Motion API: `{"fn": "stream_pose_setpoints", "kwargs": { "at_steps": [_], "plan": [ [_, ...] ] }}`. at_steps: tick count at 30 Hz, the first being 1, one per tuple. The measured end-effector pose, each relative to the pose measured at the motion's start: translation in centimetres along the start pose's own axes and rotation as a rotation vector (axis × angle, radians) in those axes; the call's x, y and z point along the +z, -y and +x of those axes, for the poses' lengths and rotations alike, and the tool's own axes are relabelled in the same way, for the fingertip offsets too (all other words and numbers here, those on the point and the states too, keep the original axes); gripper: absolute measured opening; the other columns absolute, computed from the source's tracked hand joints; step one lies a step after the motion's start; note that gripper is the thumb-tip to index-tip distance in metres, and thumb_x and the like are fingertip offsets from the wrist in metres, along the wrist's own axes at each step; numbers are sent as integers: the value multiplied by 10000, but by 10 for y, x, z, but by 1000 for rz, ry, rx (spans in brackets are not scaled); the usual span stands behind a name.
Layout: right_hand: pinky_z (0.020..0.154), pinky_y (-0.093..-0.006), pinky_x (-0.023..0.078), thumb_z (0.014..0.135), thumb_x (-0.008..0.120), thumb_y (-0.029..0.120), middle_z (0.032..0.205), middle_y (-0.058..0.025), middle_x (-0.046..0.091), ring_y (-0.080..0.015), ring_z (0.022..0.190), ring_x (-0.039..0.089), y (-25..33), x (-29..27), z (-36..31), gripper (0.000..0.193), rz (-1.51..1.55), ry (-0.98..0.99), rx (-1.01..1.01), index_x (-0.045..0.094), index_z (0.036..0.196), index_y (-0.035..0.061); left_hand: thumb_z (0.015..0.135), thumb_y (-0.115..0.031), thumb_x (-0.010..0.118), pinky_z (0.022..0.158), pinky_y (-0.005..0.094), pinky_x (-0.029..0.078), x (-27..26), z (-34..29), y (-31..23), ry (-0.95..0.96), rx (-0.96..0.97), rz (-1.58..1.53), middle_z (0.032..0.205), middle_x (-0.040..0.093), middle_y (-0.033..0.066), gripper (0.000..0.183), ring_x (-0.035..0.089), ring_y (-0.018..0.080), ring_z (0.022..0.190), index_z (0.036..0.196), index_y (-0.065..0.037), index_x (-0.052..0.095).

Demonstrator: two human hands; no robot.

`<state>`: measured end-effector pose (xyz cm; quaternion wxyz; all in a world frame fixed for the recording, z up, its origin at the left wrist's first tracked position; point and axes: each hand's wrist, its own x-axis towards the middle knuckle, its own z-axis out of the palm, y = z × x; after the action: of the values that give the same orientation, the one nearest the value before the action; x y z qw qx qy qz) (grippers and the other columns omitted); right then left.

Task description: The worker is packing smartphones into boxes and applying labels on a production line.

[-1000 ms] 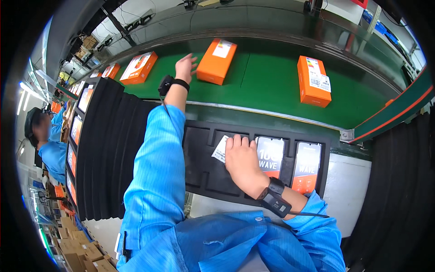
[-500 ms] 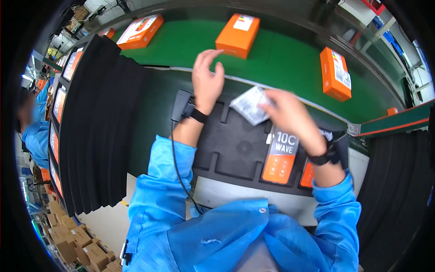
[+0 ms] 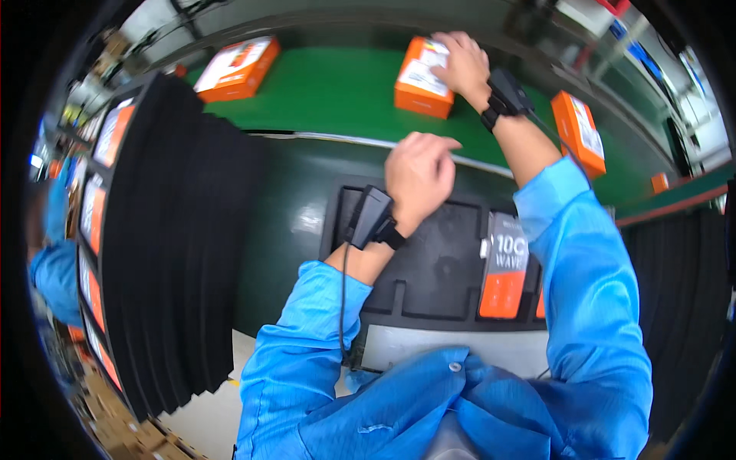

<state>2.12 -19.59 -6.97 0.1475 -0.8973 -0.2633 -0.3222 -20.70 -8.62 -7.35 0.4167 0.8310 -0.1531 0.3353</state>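
An orange box (image 3: 424, 103) lies on the green belt (image 3: 330, 88) at the far middle, with a white printed label (image 3: 420, 77) on its upper face. Over that face's right edge lies my right hand (image 3: 466, 69), fingers spread, thumb touching the label. My left hand (image 3: 418, 180) hovers nearer to me, above the far edge of a black moulded tray (image 3: 433, 287). Its fingers point right, loosely bent with the thumb apart, and I see nothing in them. In the tray's right part rests a slim grey-and-orange phone-shaped item (image 3: 502, 290); my right sleeve partly covers another beside it.
More orange boxes lie on the belt, one at far left (image 3: 239, 70) and one at right (image 3: 580, 136). Tall stacked black trays (image 3: 172, 253) rise on my left. Dark stacks (image 3: 675, 284) stand at right. Cables run from devices on both wrists. A person in blue (image 3: 55, 276) is at far left.
My right hand has moved from over the tray to the orange box. The white label it held now lies on that box. My left hand has come nearer and rightward.
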Motion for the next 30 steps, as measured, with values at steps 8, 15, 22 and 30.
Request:
{"fn": "stream_pose_setpoints", "kwargs": {
  "at_steps": [8,15,22,30],
  "plan": [
    [881,-465,431,690,666,170,1024,-116,589,-322,1069,523,-12,-186,-135,224,155,-171,19,638,905,116,847,-195,555,653,498,497,17,-41,-62,643,-103,21,765,631,226,216,616,418,731,788,-17,662],
    [884,-422,417,758,635,97,976,-87,581,-297,1012,541,21,-226,-248,94,449,-267,369,628,851,108,938,-127,490,425,252,447,-12,-90,-79,905,-498,-207,654,667,101,266,578,122,477,872,68,659],
    [896,-397,392,802,603,99,972,-78,546,-285,994,512,32,-232,-260,52,613,-332,376,604,848,74,977,-220,502,718,285,456,5,-88,-132,971,-410,-224,871,678,83,299,588,165,769,1048,33,646],
    [913,-394,399,788,588,66,946,-96,551,-296,1005,513,32,-250,-268,27,729,-431,465,596,808,49,981,-154,460,1067,398,353,-5,-109,-154,447,-1059,-1084,1426,412,234,450,429,337,1297,1359,87,419]
  ]
}}
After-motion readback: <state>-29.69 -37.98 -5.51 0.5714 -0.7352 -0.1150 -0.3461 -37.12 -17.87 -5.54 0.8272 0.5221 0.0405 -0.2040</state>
